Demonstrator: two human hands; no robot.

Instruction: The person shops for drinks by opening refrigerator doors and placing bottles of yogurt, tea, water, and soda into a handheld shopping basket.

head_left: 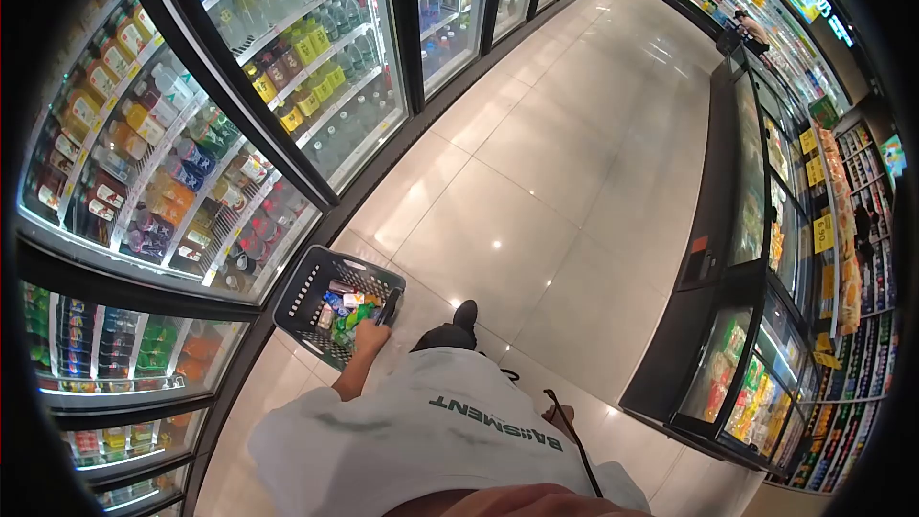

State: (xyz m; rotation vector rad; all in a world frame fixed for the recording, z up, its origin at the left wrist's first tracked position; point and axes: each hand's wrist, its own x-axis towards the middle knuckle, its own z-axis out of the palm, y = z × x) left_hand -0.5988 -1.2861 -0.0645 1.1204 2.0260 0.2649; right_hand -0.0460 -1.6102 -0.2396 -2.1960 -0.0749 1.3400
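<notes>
My left hand [371, 336] is closed around the handle of a dark plastic shopping basket [289, 293]. The basket hangs beside my left leg, close to the glass-door fridges. Inside it lie several small packaged goods, among them a green packet [347, 323] and a white and orange pack [354, 299]. On the other side of my body, my right hand [560, 413] is partly visible near my waist. A thin black cord [577, 442] runs past it; the fingers are too small and hidden to show any grip.
Drink fridges [287, 48] with glass doors line the left side. Freezer cabinets [737, 325] stand along the right, with goods shelves [852, 230] behind them. A tiled aisle [574, 153] runs ahead between them. Another person [751, 31] is at the far right end.
</notes>
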